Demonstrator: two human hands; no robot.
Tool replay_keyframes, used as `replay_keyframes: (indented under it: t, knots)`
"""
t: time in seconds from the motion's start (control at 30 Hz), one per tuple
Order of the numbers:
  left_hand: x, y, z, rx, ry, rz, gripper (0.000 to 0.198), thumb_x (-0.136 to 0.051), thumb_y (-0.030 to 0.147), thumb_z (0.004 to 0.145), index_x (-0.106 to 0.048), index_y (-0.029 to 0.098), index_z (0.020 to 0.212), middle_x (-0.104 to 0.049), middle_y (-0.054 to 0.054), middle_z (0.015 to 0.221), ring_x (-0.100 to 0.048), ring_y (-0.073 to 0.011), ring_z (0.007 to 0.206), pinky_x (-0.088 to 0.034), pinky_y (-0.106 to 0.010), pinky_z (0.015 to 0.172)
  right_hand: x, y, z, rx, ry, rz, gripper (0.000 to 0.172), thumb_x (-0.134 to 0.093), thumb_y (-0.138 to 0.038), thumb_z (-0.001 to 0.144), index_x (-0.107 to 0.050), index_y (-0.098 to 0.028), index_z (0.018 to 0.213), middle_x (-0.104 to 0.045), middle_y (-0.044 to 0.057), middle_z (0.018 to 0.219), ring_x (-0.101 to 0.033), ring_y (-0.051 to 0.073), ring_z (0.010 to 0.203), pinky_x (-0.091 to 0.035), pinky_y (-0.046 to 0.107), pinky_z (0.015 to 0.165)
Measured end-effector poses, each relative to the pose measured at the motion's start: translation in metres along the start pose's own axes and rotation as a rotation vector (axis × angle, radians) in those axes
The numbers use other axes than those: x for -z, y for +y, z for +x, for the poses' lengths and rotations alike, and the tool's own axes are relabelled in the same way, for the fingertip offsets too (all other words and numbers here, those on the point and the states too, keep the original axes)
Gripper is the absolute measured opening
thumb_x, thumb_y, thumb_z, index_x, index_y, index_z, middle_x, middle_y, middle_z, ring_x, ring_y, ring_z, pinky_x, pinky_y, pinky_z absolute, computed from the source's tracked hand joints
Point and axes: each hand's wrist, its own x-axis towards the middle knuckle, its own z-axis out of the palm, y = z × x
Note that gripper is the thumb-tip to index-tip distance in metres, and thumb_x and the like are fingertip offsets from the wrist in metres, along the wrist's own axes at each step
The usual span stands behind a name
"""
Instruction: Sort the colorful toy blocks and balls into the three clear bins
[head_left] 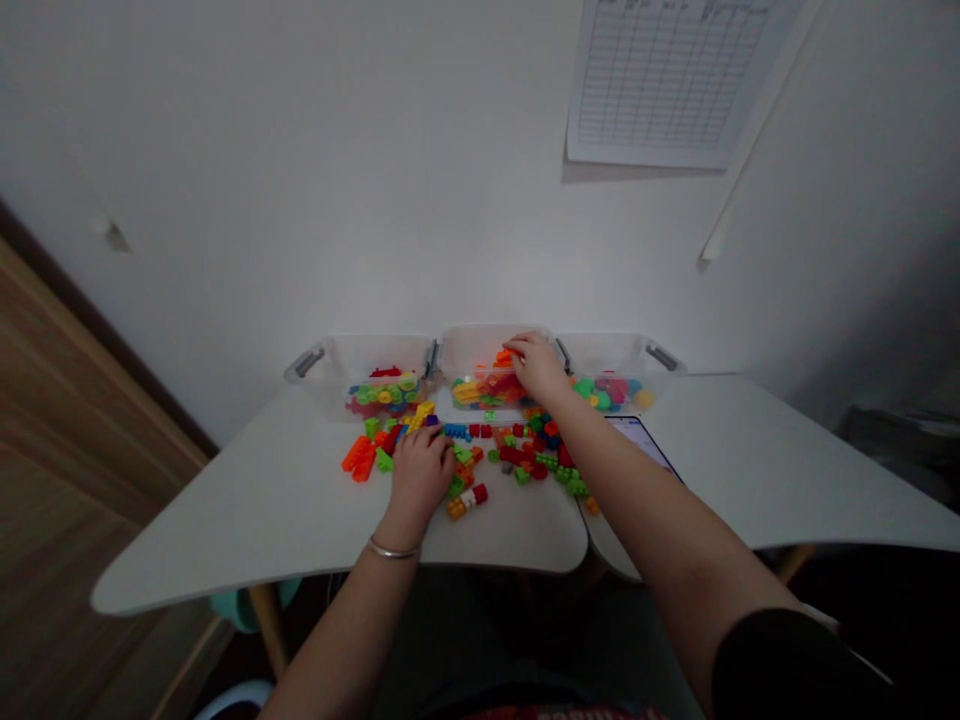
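Note:
My left hand (424, 475) rests among loose plastic building bricks (517, 450) in orange, red, green, blue and yellow, spread on the white table (225, 525). Its fingers curl down over the bricks, and whatever they hold is hidden. A silver bangle (394, 548) circles that wrist. My right hand (534, 365) reaches over the front rim of the middle clear plastic bin (480, 350), above the bricks inside it. Its fingertips are close to an orange brick (504, 358). I cannot tell if they grip anything.
Clear bins with grey handles stand on either side, the left (360, 365) and right (615, 360) holding colourful pieces. A tablet (637, 440) lies partly under my right forearm. The bins stand against a white wall, with a printed chart (667, 80) above.

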Motion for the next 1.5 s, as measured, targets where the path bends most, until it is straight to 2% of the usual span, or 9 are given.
replay_keyframes:
  t: [0.17,0.33,0.57,0.77,0.97,1.07,1.23,1.33,1.5]
  knots:
    - [-0.003,-0.001,-0.001,0.007,-0.007,-0.023,0.023,-0.051,0.024,0.086,-0.072,0.021,0.095,-0.067,-0.007,0.118,-0.058,-0.0274,0.112,-0.043,-0.046,0.101,-0.001,-0.007,-0.005,-0.021,-0.164,-0.079,0.034,-0.049,-0.013,0.087,-0.07,-0.011,0.114,-0.067,0.012,0.119,-0.06,0.02,0.112,-0.041,0.031,0.105]
    - [-0.003,-0.001,-0.001,0.015,-0.013,-0.027,0.023,-0.051,0.023,0.085,-0.072,0.02,0.094,-0.067,-0.008,0.118,-0.058,-0.0273,0.112,-0.043,-0.046,0.1,0.001,-0.006,0.001,-0.131,-0.19,-0.073,0.034,-0.048,-0.015,0.089,-0.068,-0.014,0.117,-0.068,0.01,0.121,-0.061,0.018,0.112,-0.042,0.029,0.102]
    - [-0.003,-0.002,-0.001,0.02,-0.018,-0.043,0.024,-0.05,0.023,0.084,-0.072,0.02,0.094,-0.067,-0.008,0.119,-0.058,-0.0275,0.112,-0.043,-0.047,0.101,-0.002,0.002,0.016,-0.279,-0.221,-0.044,0.025,-0.058,-0.018,0.084,-0.073,-0.024,0.103,-0.074,0.003,0.107,-0.066,0.016,0.099,-0.047,0.026,0.09]
    - [-0.002,-0.002,-0.001,0.016,-0.011,-0.053,0.024,-0.05,0.023,0.084,-0.072,0.021,0.094,-0.067,-0.008,0.119,-0.058,-0.0278,0.111,-0.044,-0.047,0.1,-0.004,0.007,0.017,-0.271,-0.025,0.078,0.023,-0.057,-0.017,0.083,-0.072,-0.022,0.1,-0.074,0.003,0.101,-0.067,0.015,0.088,-0.05,0.025,0.08]
    - [-0.005,-0.003,-0.001,0.008,-0.012,-0.05,0.024,-0.049,0.023,0.084,-0.072,0.021,0.094,-0.066,-0.008,0.12,-0.057,-0.0268,0.112,-0.043,-0.046,0.1,-0.005,0.003,0.016,-0.236,-0.151,-0.006,0.018,-0.057,-0.024,0.088,-0.073,-0.023,0.097,-0.075,0.004,0.1,-0.067,0.017,0.091,-0.048,0.029,0.083]
    - [-0.005,-0.004,-0.001,0.007,-0.02,-0.051,0.025,-0.049,0.023,0.084,-0.072,0.021,0.094,-0.066,-0.008,0.12,-0.058,-0.0262,0.111,-0.044,-0.044,0.099,-0.005,-0.002,0.012,-0.197,-0.152,-0.064,0.022,-0.054,-0.026,0.092,-0.073,-0.021,0.101,-0.074,0.007,0.102,-0.067,0.019,0.094,-0.047,0.029,0.086]
    - [-0.005,-0.004,0.0,0.001,-0.02,-0.05,0.024,-0.05,0.022,0.084,-0.072,0.021,0.094,-0.066,-0.008,0.119,-0.058,-0.0264,0.111,-0.045,-0.044,0.099,-0.006,-0.008,0.003,-0.081,-0.185,-0.137,0.034,-0.047,-0.034,0.096,-0.074,-0.015,0.091,-0.074,0.013,0.096,-0.067,0.023,0.093,-0.046,0.031,0.087]
    - [-0.004,-0.004,0.0,0.004,-0.016,-0.05,0.024,-0.05,0.021,0.083,-0.072,0.02,0.094,-0.066,-0.008,0.12,-0.058,-0.0267,0.111,-0.045,-0.044,0.099,-0.002,-0.004,0.001,-0.091,-0.108,0.016,0.031,-0.045,-0.028,0.096,-0.073,-0.016,0.095,-0.073,0.01,0.103,-0.066,0.02,0.097,-0.046,0.029,0.088]
    - [-0.002,-0.002,0.0,0.009,-0.025,-0.049,0.024,-0.05,0.021,0.083,-0.072,0.02,0.093,-0.066,-0.008,0.12,-0.058,-0.0266,0.111,-0.045,-0.044,0.099,0.01,0.001,-0.026,-0.051,0.21,0.215,0.028,-0.041,-0.017,0.092,-0.069,-0.018,0.095,-0.071,0.007,0.102,-0.062,0.018,0.102,-0.045,0.031,0.094]
